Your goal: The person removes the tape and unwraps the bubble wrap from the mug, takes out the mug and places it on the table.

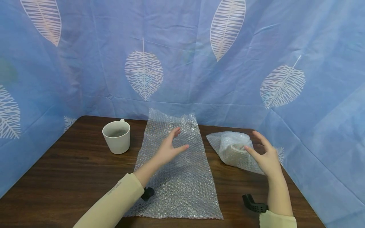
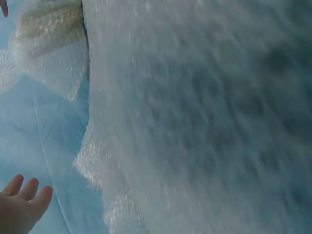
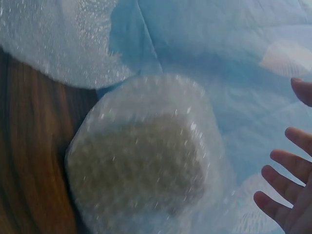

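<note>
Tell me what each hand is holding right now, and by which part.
Nothing is held. The left hand hovers open over the bubble wrap sheet; the right hand is open beside the wrapped bundle, fingers spread and apart from it.

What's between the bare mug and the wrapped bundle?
Head view: the flat bubble wrap sheet lies between mug and wrapped bundle, with the left hand over it.

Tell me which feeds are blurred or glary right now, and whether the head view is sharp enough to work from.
Head view: sharp and evenly lit, with soft shadows under the left hand on the bubble wrap sheet. Left wrist view: heavily smeared, the sheet only a grey-white blur. Right wrist view: soft focus, small glints on the wrapped bundle; the right hand sits at the frame edge.
</note>
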Available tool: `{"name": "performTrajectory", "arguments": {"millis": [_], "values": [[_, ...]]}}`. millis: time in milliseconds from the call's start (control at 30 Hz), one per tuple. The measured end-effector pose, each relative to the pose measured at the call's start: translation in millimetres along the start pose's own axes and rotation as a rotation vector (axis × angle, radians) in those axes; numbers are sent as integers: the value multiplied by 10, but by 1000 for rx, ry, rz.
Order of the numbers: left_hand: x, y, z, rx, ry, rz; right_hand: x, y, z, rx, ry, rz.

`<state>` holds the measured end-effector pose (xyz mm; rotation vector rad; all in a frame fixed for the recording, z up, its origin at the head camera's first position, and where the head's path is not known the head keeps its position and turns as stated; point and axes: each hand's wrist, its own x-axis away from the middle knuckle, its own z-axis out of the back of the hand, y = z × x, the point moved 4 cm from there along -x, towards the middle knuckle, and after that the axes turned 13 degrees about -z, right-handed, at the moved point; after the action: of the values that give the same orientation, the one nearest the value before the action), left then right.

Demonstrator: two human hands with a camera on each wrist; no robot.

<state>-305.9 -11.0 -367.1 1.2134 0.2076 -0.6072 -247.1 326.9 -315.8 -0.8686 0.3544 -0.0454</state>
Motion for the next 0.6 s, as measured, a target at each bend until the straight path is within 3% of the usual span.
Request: {"name": "performTrajectory", "arguments": {"millis": [333, 600], "values": [[-134, 32, -394, 90, -59, 24, -84, 324, 53, -79, -49, -56], [-223, 40, -676, 180, -56, 75, -124, 485, 47, -93, -101, -67]]}}
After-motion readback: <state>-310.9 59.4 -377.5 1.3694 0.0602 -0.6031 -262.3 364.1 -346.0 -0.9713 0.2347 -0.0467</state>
